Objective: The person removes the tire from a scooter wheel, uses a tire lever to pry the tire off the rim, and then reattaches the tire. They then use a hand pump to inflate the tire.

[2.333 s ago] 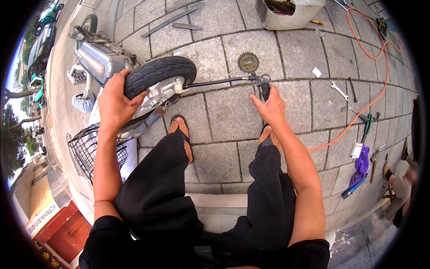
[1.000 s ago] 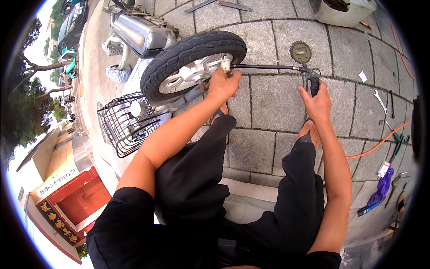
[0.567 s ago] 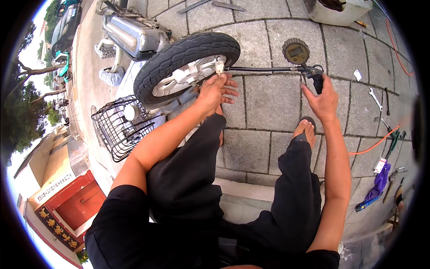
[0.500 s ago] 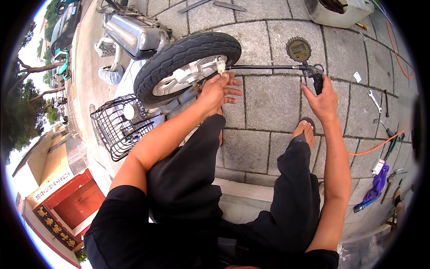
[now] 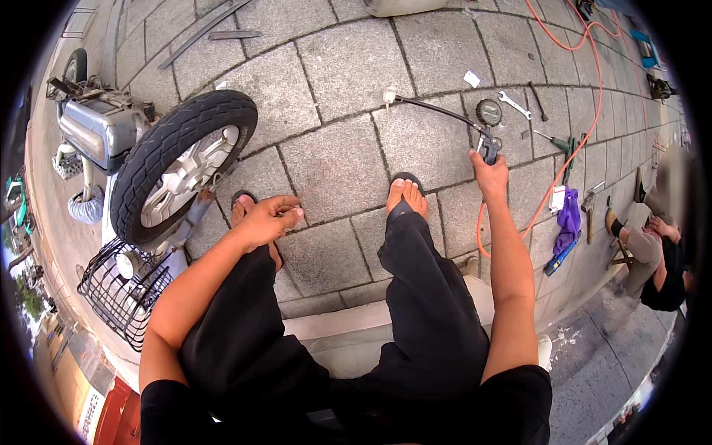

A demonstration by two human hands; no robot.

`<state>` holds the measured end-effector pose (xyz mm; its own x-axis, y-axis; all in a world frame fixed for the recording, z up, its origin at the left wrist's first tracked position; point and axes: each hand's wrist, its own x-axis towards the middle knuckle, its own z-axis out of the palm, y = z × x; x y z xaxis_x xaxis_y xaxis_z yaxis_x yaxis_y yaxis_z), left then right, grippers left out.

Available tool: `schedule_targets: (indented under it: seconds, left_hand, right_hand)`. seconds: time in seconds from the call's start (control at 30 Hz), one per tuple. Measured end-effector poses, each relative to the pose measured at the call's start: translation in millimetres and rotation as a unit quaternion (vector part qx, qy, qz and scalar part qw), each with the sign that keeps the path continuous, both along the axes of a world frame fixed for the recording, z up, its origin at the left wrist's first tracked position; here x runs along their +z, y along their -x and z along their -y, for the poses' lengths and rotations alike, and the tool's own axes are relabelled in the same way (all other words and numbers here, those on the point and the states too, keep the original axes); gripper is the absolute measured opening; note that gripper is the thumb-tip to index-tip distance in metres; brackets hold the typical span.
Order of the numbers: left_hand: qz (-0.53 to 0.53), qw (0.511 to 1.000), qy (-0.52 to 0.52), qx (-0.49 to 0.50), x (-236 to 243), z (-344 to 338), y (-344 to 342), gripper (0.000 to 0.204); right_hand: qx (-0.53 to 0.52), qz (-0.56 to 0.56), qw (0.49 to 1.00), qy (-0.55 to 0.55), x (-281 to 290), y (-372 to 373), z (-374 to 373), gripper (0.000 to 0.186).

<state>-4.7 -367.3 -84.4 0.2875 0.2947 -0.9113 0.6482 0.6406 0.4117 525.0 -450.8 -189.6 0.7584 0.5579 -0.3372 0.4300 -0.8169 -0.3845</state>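
My right hand [image 5: 491, 176] is closed round the grip of a black tire inflator gun [image 5: 489, 150]. A round dial gauge [image 5: 489, 112] sits at the gun's far end. From the gun a thin black hose [image 5: 437, 109] reaches left, ending in a whitish chuck [image 5: 389, 95] above the paving, apart from the wheel. To the left stands a motorbike wheel with a black tyre [image 5: 133, 185] and silver spokes [image 5: 194, 174]. My left hand [image 5: 263, 222] hovers over my left foot, right of the wheel, its fingers loosely bent and apart. Nothing shows in it.
An orange air hose [image 5: 598, 81] loops across the paving at right. Near it lie a spanner [image 5: 515, 105], a green-handled tool [image 5: 569, 156] and a purple cloth [image 5: 568, 219]. A black wire basket [image 5: 122, 293] is at left, metal strips [image 5: 233, 35] at far left. Another person [image 5: 653, 256] sits at right.
The chuck has come away from the wheel. My right hand has carried the inflator gun rightward from it, and my left hand has drawn back toward me. The view has swung right.
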Motion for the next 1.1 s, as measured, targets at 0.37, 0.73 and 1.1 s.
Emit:
schedule_targets:
  seconds: [0.37,0.73,1.1]
  left_hand:
    - [-0.024,0.988,-0.037,-0.151,-38.4,14.5,44.2,0.038]
    - [-0.106,0.947,-0.118,-0.279,-52.4,42.4,105.0,0.050]
    - [-0.066,0.979,-0.096,-0.167,-60.1,54.8,108.5,0.053]
  right_hand:
    - [-0.102,-0.038,0.987,-0.117,4.7,2.9,38.7,0.044]
    - [0.176,-0.932,0.216,-0.233,266.9,250.1,-113.6,0.059]
    - [0.062,-0.987,0.111,-0.100,323.7,349.1,-80.6,0.064]
